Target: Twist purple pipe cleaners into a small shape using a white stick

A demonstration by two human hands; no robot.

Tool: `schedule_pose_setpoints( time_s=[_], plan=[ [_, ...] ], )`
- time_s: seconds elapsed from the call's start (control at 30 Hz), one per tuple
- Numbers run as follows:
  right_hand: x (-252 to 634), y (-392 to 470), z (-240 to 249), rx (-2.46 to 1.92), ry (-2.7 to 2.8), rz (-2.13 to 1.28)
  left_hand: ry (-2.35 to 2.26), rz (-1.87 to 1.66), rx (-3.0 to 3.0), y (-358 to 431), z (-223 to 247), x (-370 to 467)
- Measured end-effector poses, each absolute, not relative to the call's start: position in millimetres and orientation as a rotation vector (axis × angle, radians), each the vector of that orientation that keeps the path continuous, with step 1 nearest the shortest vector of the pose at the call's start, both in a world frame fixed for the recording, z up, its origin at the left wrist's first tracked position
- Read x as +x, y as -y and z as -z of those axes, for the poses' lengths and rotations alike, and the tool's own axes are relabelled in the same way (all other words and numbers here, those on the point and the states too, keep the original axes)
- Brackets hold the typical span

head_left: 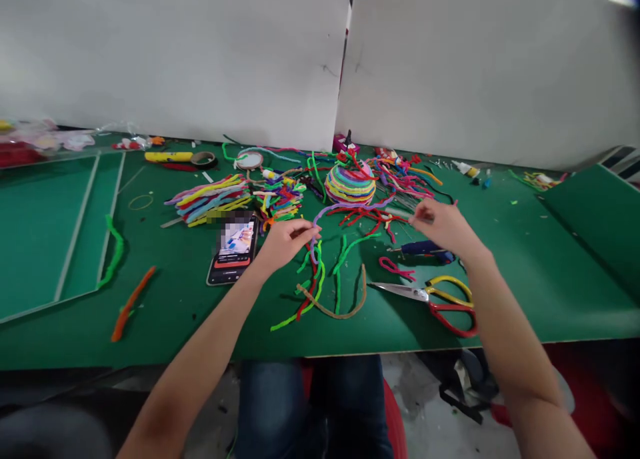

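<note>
The person sits at a green surface (550, 279) strewn with craft bits, both bare arms reaching forward over it. The left hand (285, 240) has its fingers drawn together, pinching one end of a purple pipe cleaner (350, 207) that arches up and across between the two hands, above the surface. The right hand (443, 224) is curled too, fingertips pressed together at the far end of that purple strand, though the hand is a little blurred and I cannot tell exactly how the tips sit on it. Just beside the left wrist lies a phone (233, 249), screen lit, flat on the surface. Below the arch, loose green, red and brown pipe cleaners (320, 289) sprawl in a tangle near the front edge. Under the right wrist there is a blue glue gun (425, 248), and nearer the edge a pair of scissors (434, 297) with yellow and red handles, blades pointing left. Behind the hands sits a striped, many-coloured ball of coiled pipe cleaners (350, 184), with a flat bundle of straight multicoloured ones (210, 200) off to its left. Well apart, on the left side, an orange pipe cleaner (131, 304) and a green one (114, 251) lie alone. A white board wall (200, 52) stands along the back.
</note>
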State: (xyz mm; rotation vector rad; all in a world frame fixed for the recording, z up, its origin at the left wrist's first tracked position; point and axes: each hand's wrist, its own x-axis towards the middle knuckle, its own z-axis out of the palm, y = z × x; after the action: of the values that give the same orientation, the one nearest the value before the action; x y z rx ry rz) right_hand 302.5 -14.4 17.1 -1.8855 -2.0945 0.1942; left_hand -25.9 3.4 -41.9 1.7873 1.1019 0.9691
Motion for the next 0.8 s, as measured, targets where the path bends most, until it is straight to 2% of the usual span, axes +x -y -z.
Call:
schedule_pose_setpoints(
  time_s=[0.13,0.3,0.4,0.8],
  plan=[
    [351.2,-33.1,-7.8,-1.956,2.2,-0.417,-1.11,-1.002,1.782,-2.8,41.9,-24.6],
    [401.6,-58.8,19.0,-2.476,2.044,-0.264,-1.108,-0.99,1.807,-5.8,44.3,-27.2],
    [418.8,-57.4,35.4,-2.599,1.974,-0.147,-1.059,-0.954,1.83,-6.3,46.5,-27.4],
    [432.1,-50.8,48.1,-2.61,1.807,-0.084,-1.061,-0.909,1.855,-7.9,48.5,-28.1]
  ],
)
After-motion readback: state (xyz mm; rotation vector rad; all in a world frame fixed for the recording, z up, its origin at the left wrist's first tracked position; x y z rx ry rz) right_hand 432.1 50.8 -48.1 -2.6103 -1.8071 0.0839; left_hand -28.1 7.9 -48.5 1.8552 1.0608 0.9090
